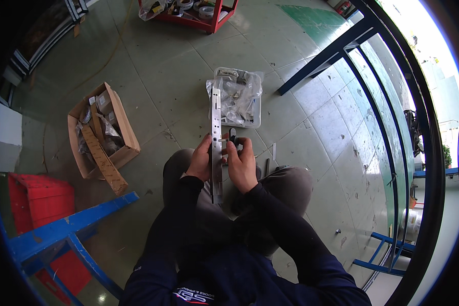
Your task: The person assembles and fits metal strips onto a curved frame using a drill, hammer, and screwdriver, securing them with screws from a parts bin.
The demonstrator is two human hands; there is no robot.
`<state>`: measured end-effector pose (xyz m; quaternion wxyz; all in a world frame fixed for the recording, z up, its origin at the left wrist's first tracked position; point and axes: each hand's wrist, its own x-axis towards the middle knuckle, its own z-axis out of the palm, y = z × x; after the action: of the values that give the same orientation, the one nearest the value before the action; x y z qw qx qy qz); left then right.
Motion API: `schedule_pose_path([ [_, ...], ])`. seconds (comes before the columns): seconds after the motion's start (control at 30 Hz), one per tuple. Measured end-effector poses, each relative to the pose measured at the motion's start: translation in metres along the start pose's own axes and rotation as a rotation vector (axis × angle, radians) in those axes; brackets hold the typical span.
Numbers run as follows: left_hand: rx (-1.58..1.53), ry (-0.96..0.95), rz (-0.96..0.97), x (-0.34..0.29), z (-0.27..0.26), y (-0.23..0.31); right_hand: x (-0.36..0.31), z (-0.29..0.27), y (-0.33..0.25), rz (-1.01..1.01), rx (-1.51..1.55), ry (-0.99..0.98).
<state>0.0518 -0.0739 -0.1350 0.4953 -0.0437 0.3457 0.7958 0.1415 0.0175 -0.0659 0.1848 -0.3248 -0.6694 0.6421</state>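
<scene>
Hardware, a long metal plate [216, 146] pierced with holes and slots, is held lengthwise above the lap, its left edge gripped by the curled fingers of the left hand [201, 162]. A small black part [233, 134], just right of the plate, is pinched between thumb and forefinger of the right hand [242, 164], whose other fingers are partly hidden. Beyond the hands, a clear plastic tub [259, 104] is set on the tiled floor [178, 66], filled with transparent bags [239, 104] whose contents cannot be made out. At left, an open cardboard box [125, 122] is packed with smaller cartons [107, 108], crumpled plastic [110, 130] and a roll of tape [85, 114]; a brown strip [103, 160] is leaned over its near rim. Far off, tape rolls [206, 12] are carried on a red cart [217, 16]. White labels [103, 100] are borne by the cartons, dark markings are seen along the strip, and pale lettering [193, 294] is shown on the navy shirt [229, 270], nearest.
</scene>
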Motion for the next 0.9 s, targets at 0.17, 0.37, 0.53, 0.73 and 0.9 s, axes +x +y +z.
schedule_pose_path([
  [0.17,-0.036,0.01,0.032,0.001,0.004,-0.005,-0.001,0.0,0.0,-0.049,-0.219,0.026],
  [0.37,0.015,0.026,0.156,0.002,0.011,-0.011,-0.005,0.001,-0.005,-0.039,-0.304,0.034],
  [0.53,0.07,0.002,0.165,0.004,0.005,-0.014,-0.006,0.002,-0.007,-0.064,-0.314,0.023],
  [0.73,0.138,-0.031,0.183,0.005,0.004,-0.016,-0.006,0.003,-0.005,-0.119,-0.38,-0.03],
  [0.9,0.19,0.002,0.205,0.0,0.016,-0.017,-0.005,0.001,0.004,-0.02,-0.335,-0.064],
])
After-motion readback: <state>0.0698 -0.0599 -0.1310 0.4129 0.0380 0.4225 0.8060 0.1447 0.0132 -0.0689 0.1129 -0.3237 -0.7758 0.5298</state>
